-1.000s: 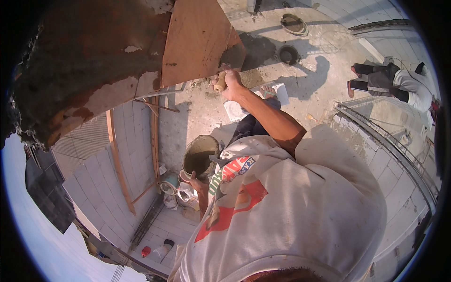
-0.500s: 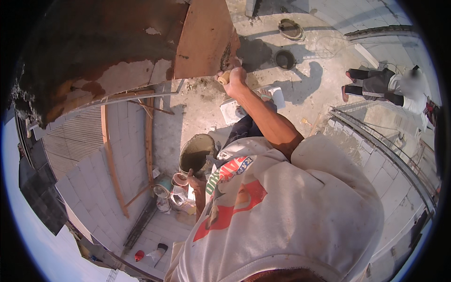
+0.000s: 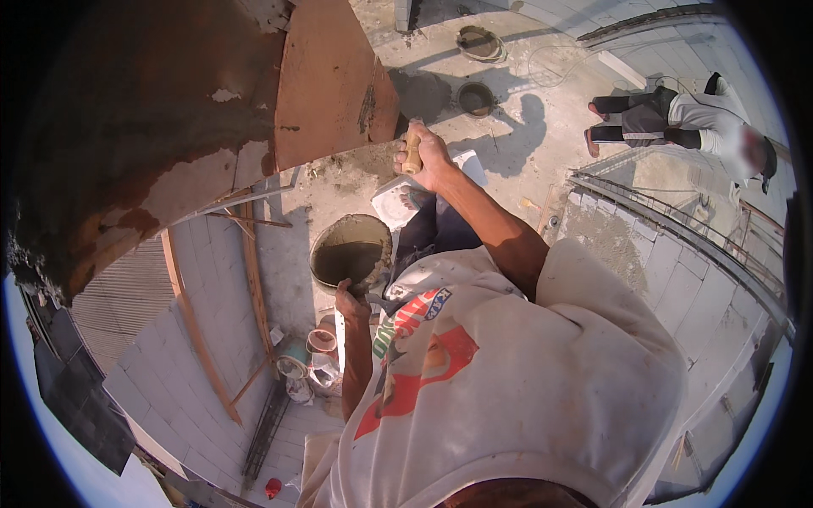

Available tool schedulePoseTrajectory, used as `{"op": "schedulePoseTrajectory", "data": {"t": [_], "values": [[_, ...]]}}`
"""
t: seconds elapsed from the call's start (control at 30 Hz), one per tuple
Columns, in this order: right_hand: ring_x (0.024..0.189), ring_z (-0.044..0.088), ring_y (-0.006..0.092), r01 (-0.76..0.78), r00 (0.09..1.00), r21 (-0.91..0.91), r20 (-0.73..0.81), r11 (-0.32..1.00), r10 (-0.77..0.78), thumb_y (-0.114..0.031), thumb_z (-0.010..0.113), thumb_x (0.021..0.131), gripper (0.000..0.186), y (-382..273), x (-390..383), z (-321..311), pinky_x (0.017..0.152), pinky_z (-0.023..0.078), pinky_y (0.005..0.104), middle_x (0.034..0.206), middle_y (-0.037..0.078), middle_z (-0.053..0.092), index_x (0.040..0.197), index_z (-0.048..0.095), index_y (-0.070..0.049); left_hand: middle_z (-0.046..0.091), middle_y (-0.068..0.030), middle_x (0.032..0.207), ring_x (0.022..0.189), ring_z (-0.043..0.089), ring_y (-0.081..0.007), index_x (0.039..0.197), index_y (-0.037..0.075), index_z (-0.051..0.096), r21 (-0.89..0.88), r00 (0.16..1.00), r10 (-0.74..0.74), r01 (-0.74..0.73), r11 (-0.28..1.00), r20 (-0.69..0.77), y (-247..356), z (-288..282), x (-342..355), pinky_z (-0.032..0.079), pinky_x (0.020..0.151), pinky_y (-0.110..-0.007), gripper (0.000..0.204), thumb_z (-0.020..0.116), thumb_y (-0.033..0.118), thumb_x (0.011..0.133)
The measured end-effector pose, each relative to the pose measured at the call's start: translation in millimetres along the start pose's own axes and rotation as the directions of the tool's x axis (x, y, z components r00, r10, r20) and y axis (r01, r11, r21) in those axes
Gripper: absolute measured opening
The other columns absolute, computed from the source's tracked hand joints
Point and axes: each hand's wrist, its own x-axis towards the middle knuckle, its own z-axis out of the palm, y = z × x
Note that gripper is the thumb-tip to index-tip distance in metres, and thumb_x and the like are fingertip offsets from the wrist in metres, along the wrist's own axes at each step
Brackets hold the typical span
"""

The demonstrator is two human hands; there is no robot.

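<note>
Right hand (image 3: 430, 157) around one wooden handle (image 3: 412, 157)

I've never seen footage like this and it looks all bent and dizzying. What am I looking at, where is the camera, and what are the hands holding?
There is no machine here: a person wears a wide fisheye camera on the head, looking down over a pale printed shirt, which is why straight edges curve. The right hand is raised and grips a wooden handle at the edge of a rust-brown board overhead. The left hand is lower, at the rim of a bucket holding grey wet mix; what it grips is hard to make out. On the concrete floor below stand two more round tubs, and another person waits at the upper right.
</note>
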Motion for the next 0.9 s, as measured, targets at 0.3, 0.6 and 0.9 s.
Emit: {"op": "schedulePoseTrajectory", "data": {"t": [0.3,0.6,0.9], "values": [[0.064,0.053,0.0228,0.24,0.961,0.084,-0.16,0.967,-0.224,-0.044,0.055,0.105,0.032,-99,-67,-162,0.059,0.046,0.0393,0.084,0.007,0.052,0.106,0.048,-0.013,0.068,-0.0095,0.088,0.076,0.069,-0.0255,0.097,0.003,0.067,-0.054,0.865,-0.02,0.055,0.997,0.501,-3,219,36,0.063,0.072,-0.039,0.01,0.067,0.006,0.087],[0.063,0.051,0.0183,0.39,0.91,0.197,-0.232,0.899,-0.344,-0.042,0.053,0.106,0.033,-144,-142,-249,0.059,0.047,0.0346,0.077,0.003,0.05,0.095,0.048,-0.011,0.052,-0.0174,0.141,0.124,0.058,-0.0293,0.149,0.002,0.044,0.398,0.686,-0.277,-0.02,0.917,0.673,40,372,-24,0.054,0.095,-0.049,0.067,0.066,0.039,0.099],[0.058,0.051,0.0175,0.122,0.98,0.373,-0.193,0.92,-0.052,-0.043,0.053,0.105,0.038,-119,-103,-285,0.055,0.046,0.0335,0.072,0.003,0.048,0.088,0.048,-0.01,0.064,-0.0139,0.129,0.114,0.065,-0.0307,0.141,0.006,0.054,0.391,0.72,-0.158,-0.168,0.905,0.676,17,165,92,0.056,0.088,-0.049,0.061,0.068,0.042,0.095]]}}
